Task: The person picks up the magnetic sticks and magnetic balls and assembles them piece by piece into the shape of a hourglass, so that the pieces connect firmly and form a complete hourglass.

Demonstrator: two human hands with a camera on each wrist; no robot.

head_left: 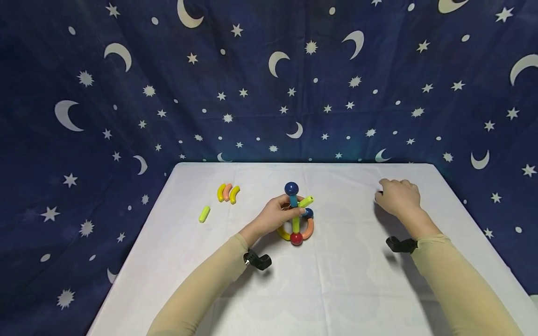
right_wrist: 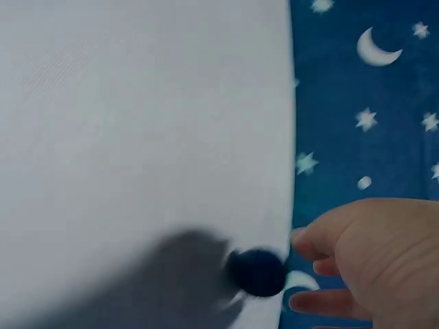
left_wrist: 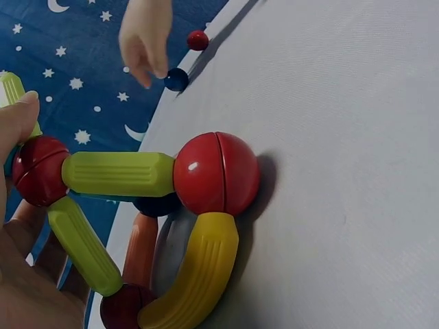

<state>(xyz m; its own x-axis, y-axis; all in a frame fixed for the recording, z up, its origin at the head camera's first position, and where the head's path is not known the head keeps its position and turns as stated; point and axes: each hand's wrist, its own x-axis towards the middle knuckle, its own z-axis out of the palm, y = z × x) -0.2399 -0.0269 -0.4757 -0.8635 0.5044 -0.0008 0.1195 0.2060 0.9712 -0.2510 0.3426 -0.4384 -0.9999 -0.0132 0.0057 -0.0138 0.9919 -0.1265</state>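
Observation:
My left hand (head_left: 275, 215) holds a build of rods and balls between thumb and fingers. A blue ball (head_left: 291, 188) tops it on a blue rod; a red ball (head_left: 296, 239) is at its near end, between yellow and orange curved rods. In the left wrist view, green rods meet at a red ball (left_wrist: 41, 170) beside the thumb, and another red ball (left_wrist: 216, 173) is by the tabletop. At the back right, my right hand (head_left: 399, 198) has its fingers bent beside a loose dark blue ball (right_wrist: 257, 272), which is not enclosed.
On the left of the white table (head_left: 357, 289) lie two yellow curved rods (head_left: 235, 194), an orange one (head_left: 227, 192) between them, and a straight green rod (head_left: 204, 214). A loose red ball (left_wrist: 197, 40) is near the blue one. A starry cloth (head_left: 252, 93) hangs behind the table.

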